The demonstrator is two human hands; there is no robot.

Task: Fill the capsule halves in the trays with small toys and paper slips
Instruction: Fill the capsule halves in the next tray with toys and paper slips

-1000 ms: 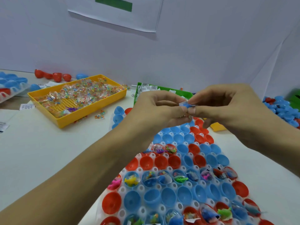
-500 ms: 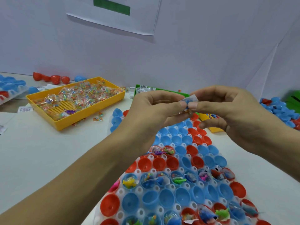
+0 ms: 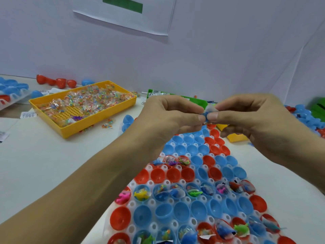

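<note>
A pale lavender-white wall rises behind the hands, meeting a second panel at a corner to their right. Above the left hand hangs a white paper sheet with a green bar. Below lies an off-white tabletop, evenly lit.

A small blue toy with a pale slip or wrapper, too blurred to tell which, is held above the white capsule tray. Red and blue capsule halves sit open side up in the tray; some contain small toys, others are bare.
</note>
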